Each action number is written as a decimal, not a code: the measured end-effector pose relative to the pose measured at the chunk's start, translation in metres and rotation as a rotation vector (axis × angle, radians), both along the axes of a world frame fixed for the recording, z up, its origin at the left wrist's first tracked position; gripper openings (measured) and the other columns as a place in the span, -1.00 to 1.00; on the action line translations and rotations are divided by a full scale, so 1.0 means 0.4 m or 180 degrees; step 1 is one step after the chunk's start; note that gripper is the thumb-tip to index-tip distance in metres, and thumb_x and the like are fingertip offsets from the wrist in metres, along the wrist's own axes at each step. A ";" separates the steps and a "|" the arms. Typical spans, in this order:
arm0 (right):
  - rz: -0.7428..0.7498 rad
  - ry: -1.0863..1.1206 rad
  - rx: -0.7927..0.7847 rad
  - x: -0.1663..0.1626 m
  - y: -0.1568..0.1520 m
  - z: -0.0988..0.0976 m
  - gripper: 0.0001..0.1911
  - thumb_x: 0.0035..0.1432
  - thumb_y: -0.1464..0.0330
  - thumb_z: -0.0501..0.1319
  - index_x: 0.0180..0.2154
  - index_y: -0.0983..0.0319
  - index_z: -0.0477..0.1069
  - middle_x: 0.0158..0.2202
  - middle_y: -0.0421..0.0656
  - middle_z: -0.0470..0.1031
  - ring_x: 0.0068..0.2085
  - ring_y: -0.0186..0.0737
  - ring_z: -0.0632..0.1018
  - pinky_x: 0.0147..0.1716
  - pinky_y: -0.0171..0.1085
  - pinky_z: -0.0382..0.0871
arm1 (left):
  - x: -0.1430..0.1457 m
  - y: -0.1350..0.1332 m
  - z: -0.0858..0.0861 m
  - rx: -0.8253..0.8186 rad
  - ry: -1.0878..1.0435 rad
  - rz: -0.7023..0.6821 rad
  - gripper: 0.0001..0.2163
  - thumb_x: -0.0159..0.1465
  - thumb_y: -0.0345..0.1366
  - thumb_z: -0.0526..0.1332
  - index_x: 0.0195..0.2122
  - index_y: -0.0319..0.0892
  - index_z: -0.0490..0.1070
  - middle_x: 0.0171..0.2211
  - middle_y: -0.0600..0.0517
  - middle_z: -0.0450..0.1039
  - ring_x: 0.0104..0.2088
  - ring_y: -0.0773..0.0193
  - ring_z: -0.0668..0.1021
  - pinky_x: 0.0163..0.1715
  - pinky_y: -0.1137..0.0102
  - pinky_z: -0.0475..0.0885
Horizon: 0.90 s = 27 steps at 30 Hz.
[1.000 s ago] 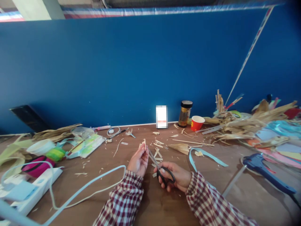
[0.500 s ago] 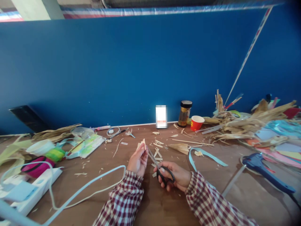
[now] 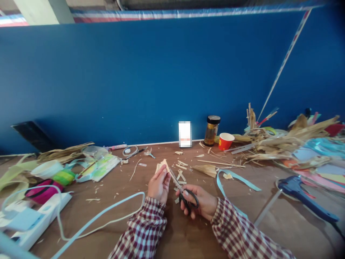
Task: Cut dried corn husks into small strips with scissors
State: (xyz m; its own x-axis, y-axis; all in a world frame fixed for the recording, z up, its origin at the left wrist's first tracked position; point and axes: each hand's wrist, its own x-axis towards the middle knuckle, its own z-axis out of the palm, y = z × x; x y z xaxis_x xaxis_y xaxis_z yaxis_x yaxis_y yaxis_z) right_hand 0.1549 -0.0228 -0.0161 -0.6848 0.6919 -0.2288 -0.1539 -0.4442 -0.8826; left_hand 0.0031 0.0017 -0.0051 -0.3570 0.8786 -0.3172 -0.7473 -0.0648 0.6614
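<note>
Pinched between the thumb and fingers of my left hand point(image 3: 159, 185) is a small pale piece of dried husk point(image 3: 163, 165), its upper end sticking out past the fingertips. My right hand point(image 3: 201, 201) grips black-handled scissors point(image 3: 192, 202), with fingers through the loops. The blades point up and left, and their tips lie close to the husk piece; whether they touch it I cannot tell. Cut husk strips point(image 3: 182, 175) are scattered on the brown table point(image 3: 185, 235) just beyond the scissors.
On the right lie a blue glue gun point(image 3: 304, 196), a light-blue ribbon point(image 3: 239, 176) and a heap of dried husks point(image 3: 285, 144). A lidded jar point(image 3: 212, 130) and a red paper cup point(image 3: 225, 141) stand at the back. At left are a power strip point(image 3: 45, 219) and a looping white cable point(image 3: 107, 208).
The husk piece in my left hand has turned slightly and shows more of its face. My right hand and the scissors have shifted a little to the left.
</note>
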 end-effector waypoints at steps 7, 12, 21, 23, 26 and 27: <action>-0.0029 -0.0025 0.0085 -0.001 0.003 -0.003 -0.48 -0.10 0.05 0.25 -0.24 0.32 0.29 -0.57 -0.21 0.42 -0.63 -0.41 0.43 -0.78 -0.51 0.22 | 0.001 -0.005 0.005 0.0134 -0.0168 0.0022 -0.83 0.13 -0.61 0.12 -0.34 -0.32 0.47 -0.37 -0.05 0.53 -0.47 0.44 0.54 -0.45 0.60 0.48; -0.0045 -0.0025 0.0056 -0.002 0.000 -0.004 -0.51 -0.08 0.06 0.25 -0.24 0.30 0.29 -0.57 -0.23 0.41 -0.62 -0.42 0.44 -0.77 -0.53 0.23 | 0.004 -0.003 0.003 0.0053 -0.0245 -0.0042 -0.79 0.11 -0.67 0.11 -0.32 -0.32 0.45 -0.44 -0.02 0.52 -0.47 0.45 0.55 -0.44 0.63 0.47; -0.0190 0.0080 0.0047 -0.021 -0.008 -0.008 -0.50 -0.08 0.03 0.23 -0.26 0.29 0.27 -0.59 -0.26 0.37 -0.64 -0.45 0.40 -0.78 -0.53 0.16 | 0.008 0.000 -0.008 -0.0048 -0.0468 0.0029 -0.78 0.14 -0.68 0.06 -0.33 -0.32 0.42 -0.46 -0.01 0.50 -0.47 0.47 0.55 -0.40 0.66 0.47; -0.0223 0.0073 0.0061 -0.024 -0.010 -0.005 -0.50 -0.08 0.03 0.23 -0.26 0.30 0.27 -0.59 -0.27 0.36 -0.64 -0.45 0.39 -0.78 -0.53 0.14 | 0.009 0.000 -0.008 -0.0063 -0.0492 0.0048 -0.78 0.15 -0.68 0.06 -0.32 -0.31 0.41 -0.46 0.00 0.50 -0.47 0.48 0.55 -0.40 0.67 0.47; -0.0275 0.0065 0.0076 -0.025 -0.013 0.000 -0.51 -0.09 0.03 0.23 -0.28 0.30 0.28 -0.60 -0.28 0.35 -0.65 -0.46 0.38 -0.79 -0.54 0.12 | 0.009 0.000 -0.008 -0.0085 -0.0518 0.0054 -0.77 0.15 -0.68 0.06 -0.30 -0.30 0.41 -0.46 0.01 0.50 -0.48 0.48 0.55 -0.41 0.67 0.47; -0.0283 0.0065 0.0075 -0.025 -0.013 0.002 -0.51 -0.09 0.03 0.23 -0.29 0.30 0.27 -0.61 -0.28 0.34 -0.65 -0.47 0.38 -0.80 -0.54 0.11 | 0.009 0.000 -0.008 -0.0084 -0.0525 0.0058 -0.76 0.15 -0.68 0.06 -0.29 -0.29 0.41 -0.46 0.01 0.50 -0.48 0.48 0.55 -0.41 0.67 0.47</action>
